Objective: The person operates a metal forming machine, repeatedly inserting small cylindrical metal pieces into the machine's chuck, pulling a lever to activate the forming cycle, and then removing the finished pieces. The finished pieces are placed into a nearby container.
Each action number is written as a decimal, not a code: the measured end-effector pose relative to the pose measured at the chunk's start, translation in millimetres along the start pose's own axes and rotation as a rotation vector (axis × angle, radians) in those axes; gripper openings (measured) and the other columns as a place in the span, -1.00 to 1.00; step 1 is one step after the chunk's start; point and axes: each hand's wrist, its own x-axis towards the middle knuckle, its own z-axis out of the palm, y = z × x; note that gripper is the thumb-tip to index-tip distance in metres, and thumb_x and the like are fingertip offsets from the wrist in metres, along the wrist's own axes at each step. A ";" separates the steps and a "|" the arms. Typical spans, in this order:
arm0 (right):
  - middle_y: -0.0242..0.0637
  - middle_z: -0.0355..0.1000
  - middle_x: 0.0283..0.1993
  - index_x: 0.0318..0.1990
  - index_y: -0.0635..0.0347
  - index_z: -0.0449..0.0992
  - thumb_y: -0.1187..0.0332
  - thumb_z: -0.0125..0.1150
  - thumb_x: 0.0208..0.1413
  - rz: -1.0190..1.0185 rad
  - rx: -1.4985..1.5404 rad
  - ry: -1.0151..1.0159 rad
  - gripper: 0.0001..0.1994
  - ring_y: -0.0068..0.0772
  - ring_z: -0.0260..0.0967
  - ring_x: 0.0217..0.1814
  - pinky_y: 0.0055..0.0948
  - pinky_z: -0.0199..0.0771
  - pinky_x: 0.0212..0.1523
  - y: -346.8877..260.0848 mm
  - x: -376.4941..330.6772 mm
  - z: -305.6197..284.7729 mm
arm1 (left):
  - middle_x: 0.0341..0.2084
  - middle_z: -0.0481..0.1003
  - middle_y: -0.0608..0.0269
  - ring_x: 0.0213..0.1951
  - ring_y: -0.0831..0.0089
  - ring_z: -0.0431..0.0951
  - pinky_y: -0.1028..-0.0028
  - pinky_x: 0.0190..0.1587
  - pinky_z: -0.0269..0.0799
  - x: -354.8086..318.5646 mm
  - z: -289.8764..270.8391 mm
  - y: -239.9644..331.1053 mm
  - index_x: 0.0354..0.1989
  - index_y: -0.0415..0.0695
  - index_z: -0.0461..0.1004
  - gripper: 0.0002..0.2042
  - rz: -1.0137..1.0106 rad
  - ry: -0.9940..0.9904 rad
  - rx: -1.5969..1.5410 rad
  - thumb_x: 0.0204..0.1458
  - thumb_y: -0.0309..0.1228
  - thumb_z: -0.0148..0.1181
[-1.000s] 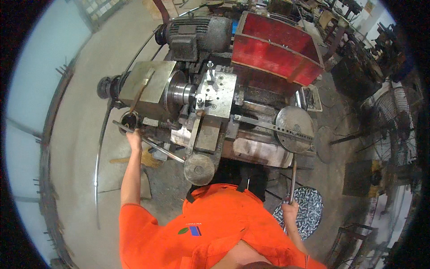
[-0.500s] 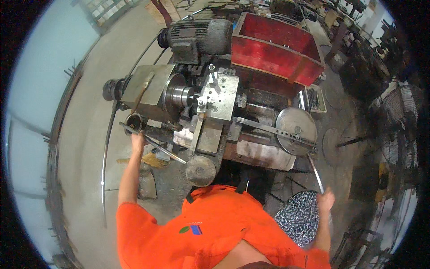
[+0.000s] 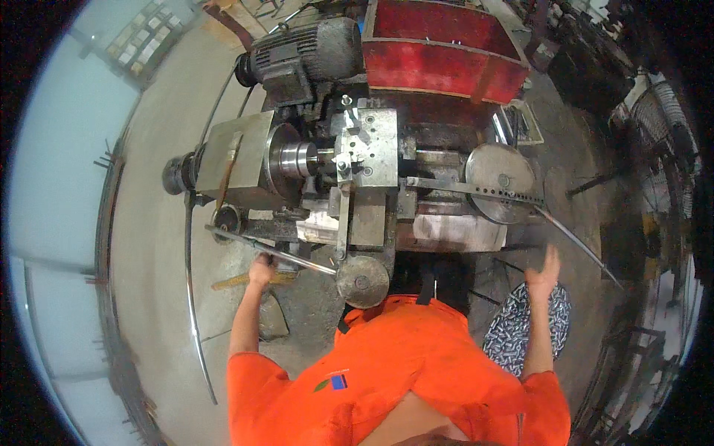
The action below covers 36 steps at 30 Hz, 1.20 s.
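Note:
My right hand (image 3: 543, 276) is raised with fingers stretched and holds nothing. Ahead of it, a long metal lever rod (image 3: 576, 238) slants out from a round steel disc (image 3: 500, 165) on the machine. My left hand (image 3: 261, 270) is just below another lever bar (image 3: 286, 256), which runs to a round steel knob (image 3: 362, 282). Its fingers look curled around something small and dark that I cannot make out. Farther off are the machine's shiny spindle (image 3: 296, 159) and a steel block (image 3: 381, 149) with upright bolts.
A large motor (image 3: 309, 63) and a red open box (image 3: 439, 70) stand behind the machine. Many small metal pieces (image 3: 509, 338) fill a container beside my right forearm. A broom (image 3: 249, 280) lies on the floor past my left hand. At the right is a fan cage (image 3: 673, 126).
My right hand has let go of the lever rod, which has swung outward to the right. My left hand has come off the end of its bar and moved right and nearer. The view has shifted.

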 end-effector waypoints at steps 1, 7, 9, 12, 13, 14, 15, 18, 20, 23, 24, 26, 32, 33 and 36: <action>0.06 0.19 0.22 0.15 0.22 0.28 0.40 0.18 -0.35 0.020 0.044 -0.090 -0.29 0.05 0.10 0.27 -0.22 0.07 0.26 -1.5 -14.0 4.8 | -0.30 0.52 -0.05 -0.28 0.05 0.54 0.21 -0.24 0.44 -1.6 4.4 17.1 -0.14 -0.24 0.40 -0.47 0.047 -0.077 0.176 -0.11 0.00 0.18; 0.03 0.41 -0.05 -0.21 0.31 0.52 0.44 0.16 -0.36 -0.028 0.211 -0.167 -0.60 0.02 0.37 -0.01 -0.24 0.36 0.04 -40.8 -36.7 9.7 | -0.34 0.50 0.01 -0.26 0.02 0.51 0.11 -0.20 0.42 -4.5 94.7 39.4 -0.22 -0.18 0.40 -0.53 -0.219 0.347 -0.019 -0.19 -0.05 0.24; -0.02 0.45 -0.15 -0.26 0.28 0.52 0.45 0.15 -0.36 -0.017 0.334 -0.162 -0.65 -0.03 0.42 -0.11 -0.27 0.42 -0.07 -57.3 -31.1 10.9 | -0.36 0.49 0.01 -0.30 -0.01 0.50 0.11 -0.25 0.42 12.3 138.3 12.9 -0.24 -0.16 0.40 -0.58 0.018 0.682 -0.267 -0.16 -0.10 0.22; -0.07 0.47 -0.20 -0.27 0.26 0.52 0.46 0.15 -0.34 -0.016 0.377 -0.235 -0.67 -0.06 0.44 -0.16 -0.29 0.43 -0.12 -89.7 1.7 -17.9 | -0.24 0.50 0.02 -0.23 0.04 0.52 0.15 -0.22 0.44 0.5 77.4 14.6 -0.18 -0.08 0.42 -0.64 0.016 -0.047 -0.137 -0.06 -0.10 0.15; -0.08 0.47 -0.21 -0.27 0.25 0.52 0.47 0.15 -0.33 -0.056 0.374 -0.243 -0.68 -0.07 0.44 -0.19 -0.30 0.43 -0.15 -94.6 10.2 -21.1 | -0.23 0.51 0.03 -0.22 0.05 0.52 0.16 -0.21 0.44 -0.9 56.8 9.4 -0.16 -0.07 0.42 -0.62 0.088 -0.113 0.034 -0.05 -0.08 0.14; -0.10 0.47 -0.23 -0.27 0.25 0.52 0.48 0.15 -0.33 -0.098 0.369 -0.252 -0.68 -0.07 0.45 -0.21 -0.31 0.44 -0.17 -100.1 19.4 -25.1 | -0.23 0.51 0.05 -0.22 0.06 0.52 0.17 -0.21 0.45 -1.7 43.7 5.1 -0.15 -0.06 0.42 -0.61 0.133 -0.135 0.137 -0.05 -0.06 0.13; -0.11 0.47 -0.24 -0.28 0.25 0.52 0.49 0.16 -0.32 -0.144 0.391 -0.232 -0.69 -0.07 0.45 -0.23 -0.31 0.44 -0.18 -108.4 30.3 -30.6 | -0.23 0.51 0.06 -0.21 0.07 0.52 0.18 -0.21 0.45 -0.5 34.0 7.1 -0.14 -0.05 0.42 -0.60 0.152 -0.142 0.203 -0.04 -0.04 0.12; -0.12 0.48 -0.28 -0.28 0.23 0.52 0.53 0.17 -0.31 -0.308 0.412 -0.123 -0.70 -0.06 0.46 -0.29 -0.32 0.46 -0.23 -142.1 60.7 -41.4 | -0.19 0.51 0.09 -0.19 0.08 0.52 0.20 -0.19 0.46 -11.3 12.9 45.0 -0.11 -0.04 0.44 -0.59 0.014 -0.143 0.237 -0.02 -0.03 0.11; -0.11 0.48 -0.29 -0.27 0.20 0.53 0.50 0.18 -0.32 -0.364 0.465 -0.159 -0.69 -0.07 0.46 -0.29 -0.31 0.47 -0.23 -180.9 87.6 -48.0 | -0.19 0.51 0.07 -0.19 0.08 0.52 0.20 -0.18 0.46 -15.1 17.8 23.3 -0.09 -0.04 0.45 -0.59 -0.016 -0.127 0.163 -0.02 -0.04 0.11; -0.08 0.47 -0.26 -0.23 0.18 0.53 0.43 0.18 -0.37 -0.467 0.588 -0.309 -0.62 -0.08 0.45 -0.21 -0.30 0.45 -0.19 -249.1 123.4 -45.9 | -0.25 0.52 0.01 -0.22 0.08 0.53 0.20 -0.19 0.44 -6.0 33.3 -31.4 -0.06 -0.04 0.45 -0.59 0.033 -0.105 -0.008 -0.02 -0.07 0.12; -0.08 0.47 -0.24 -0.22 0.18 0.53 0.44 0.17 -0.38 -0.493 0.670 -0.362 -0.61 -0.09 0.44 -0.20 -0.29 0.44 -0.16 -281.4 130.2 -53.6 | -0.27 0.52 -0.01 -0.23 0.08 0.54 0.21 -0.20 0.44 -13.5 0.0 -11.9 -0.05 -0.04 0.45 -0.59 -0.004 -0.113 -0.059 -0.03 -0.08 0.13; -0.15 0.48 -0.26 -0.28 0.23 0.53 0.39 0.18 -0.41 -0.875 0.711 -0.223 -0.63 -0.08 0.41 -0.23 -0.26 0.43 -0.19 -330.1 148.3 -36.3 | -0.31 0.53 -0.02 -0.26 0.11 0.55 0.24 -0.22 0.43 -40.4 -82.9 6.9 -0.06 -0.05 0.45 -0.62 -0.043 -0.003 -0.148 -0.03 -0.14 0.16; -0.09 0.49 -0.35 -0.53 0.22 0.56 0.34 0.12 -0.45 -0.936 0.477 -0.429 -0.77 -0.05 0.38 -0.21 -0.23 0.41 -0.18 -461.9 152.0 11.0 | -0.43 0.55 0.06 -0.39 0.18 0.56 0.27 -0.31 0.43 -119.3 -207.7 -40.8 -0.14 -0.08 0.48 -0.70 -0.207 0.696 -0.116 0.07 -0.17 0.06; -0.06 0.48 -0.40 -0.59 0.23 0.55 0.34 0.11 -0.47 -0.883 0.397 -0.526 -0.79 -0.02 0.38 -0.24 -0.21 0.41 -0.20 -475.6 150.2 14.4 | -0.47 0.54 0.06 -0.41 0.18 0.56 0.28 -0.33 0.43 -133.0 -215.2 -52.2 -0.18 -0.11 0.50 -0.68 -0.240 0.769 -0.091 0.08 -0.13 0.04; 0.02 0.44 -0.53 -0.69 0.24 0.53 0.34 0.10 -0.52 -0.884 0.318 -0.513 -0.82 0.06 0.38 -0.34 -0.18 0.42 -0.26 -493.8 140.7 27.4 | -0.56 0.53 0.07 -0.46 0.20 0.56 0.29 -0.39 0.41 -165.6 -173.5 -132.7 -0.26 -0.12 0.53 -0.56 -0.534 0.630 -0.110 0.12 0.00 -0.11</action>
